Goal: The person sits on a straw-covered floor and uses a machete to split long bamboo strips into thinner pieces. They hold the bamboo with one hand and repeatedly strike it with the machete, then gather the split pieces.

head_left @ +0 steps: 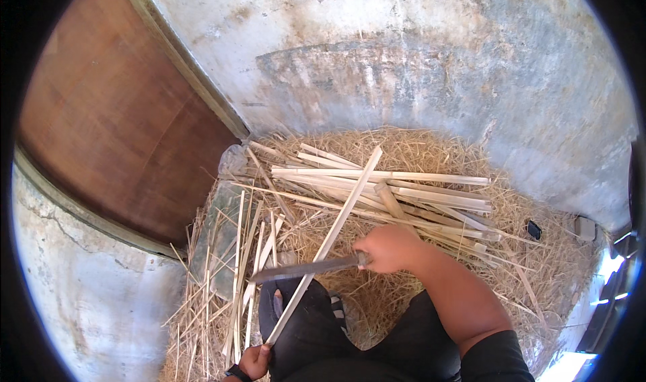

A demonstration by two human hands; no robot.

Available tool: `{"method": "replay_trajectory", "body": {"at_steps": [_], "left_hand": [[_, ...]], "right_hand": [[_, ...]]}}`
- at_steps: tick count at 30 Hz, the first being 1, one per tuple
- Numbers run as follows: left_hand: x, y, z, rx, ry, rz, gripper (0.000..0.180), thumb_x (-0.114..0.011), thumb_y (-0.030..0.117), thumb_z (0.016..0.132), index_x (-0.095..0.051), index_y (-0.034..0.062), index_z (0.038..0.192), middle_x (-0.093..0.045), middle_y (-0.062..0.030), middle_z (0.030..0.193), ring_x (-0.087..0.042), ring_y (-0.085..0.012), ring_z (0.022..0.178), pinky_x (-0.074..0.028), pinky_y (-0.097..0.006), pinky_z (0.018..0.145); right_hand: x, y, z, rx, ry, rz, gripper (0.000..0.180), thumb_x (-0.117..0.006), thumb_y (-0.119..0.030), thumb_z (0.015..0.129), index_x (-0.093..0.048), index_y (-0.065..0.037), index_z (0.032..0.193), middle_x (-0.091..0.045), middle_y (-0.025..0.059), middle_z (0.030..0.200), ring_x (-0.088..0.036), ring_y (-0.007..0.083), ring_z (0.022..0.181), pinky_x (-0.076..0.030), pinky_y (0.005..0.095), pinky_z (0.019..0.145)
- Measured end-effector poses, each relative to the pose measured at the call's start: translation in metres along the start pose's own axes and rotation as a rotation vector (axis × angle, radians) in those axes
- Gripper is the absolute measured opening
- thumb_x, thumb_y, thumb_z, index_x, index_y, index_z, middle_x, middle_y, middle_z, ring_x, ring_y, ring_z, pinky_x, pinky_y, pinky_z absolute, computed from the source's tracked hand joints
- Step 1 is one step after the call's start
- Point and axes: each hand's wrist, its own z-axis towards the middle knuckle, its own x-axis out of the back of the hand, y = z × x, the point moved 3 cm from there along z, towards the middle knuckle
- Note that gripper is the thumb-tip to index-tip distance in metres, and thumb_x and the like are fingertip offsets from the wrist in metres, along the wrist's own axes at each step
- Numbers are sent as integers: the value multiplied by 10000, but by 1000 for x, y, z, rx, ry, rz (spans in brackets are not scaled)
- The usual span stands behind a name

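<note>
1 knife (306,269) in the right grip (387,249) crosses the left grip's (256,362) strip (346,207).

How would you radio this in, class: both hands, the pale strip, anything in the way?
Right hand gripping knife. Left hand holding pale strip near its lower end. Knife crosses strip. Left thigh beneath; loose strips piled beyond.

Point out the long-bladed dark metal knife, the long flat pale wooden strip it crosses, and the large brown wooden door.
Dark metal knife (330,265): head view, on the blade.
Pale wooden strip (335,227): head view, on its flat length.
Brown wooden door (128,119): head view, mid-panel.
</note>
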Motion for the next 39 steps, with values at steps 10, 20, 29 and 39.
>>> {"method": "replay_trajectory", "body": {"at_steps": [10, 20, 29, 39], "left_hand": [[0, 10, 2, -45, 30, 48, 594, -322, 462, 1044, -535, 16, 717, -507, -47, 583, -493, -178, 542, -419, -354, 558], [-2, 7, -3, -55, 62, 94, 561, -352, 419, 1046, -547, 5, 722, -517, -57, 587, -507, -165, 563, -415, -357, 544], [-3, 4, 3, 8, 22, 18, 577, -333, 442, 1044, -545, -4, 745, -520, -40, 617, -497, -148, 586, -415, -344, 572], [-1, 15, -2, -10, 51, 44, 578, -331, 440, 1045, -532, 13, 711, -504, -34, 586, -491, -155, 558, -417, -352, 555]], "right_hand": [[12, 83, 2, -335, 368, 283, 427, -752, -360, 813, -662, -15, 1047, -689, 192, 889, -678, 330, 823, -522, 422, 740], [-3, 26, 5, 33, 36, 121, 362, -742, -337, 829, -668, -52, 1038, -698, 152, 862, -681, 292, 843, -523, 422, 734], [0, 41, 2, -166, 152, 144, 381, -742, -358, 819, -657, -38, 1007, -693, 168, 882, -676, 302, 838, -516, 428, 743], [12, 84, 1, -319, 333, 318, 320, -733, -300, 813, -668, -43, 992, -704, 175, 1000, -685, 328, 913, -526, 467, 798]]}}
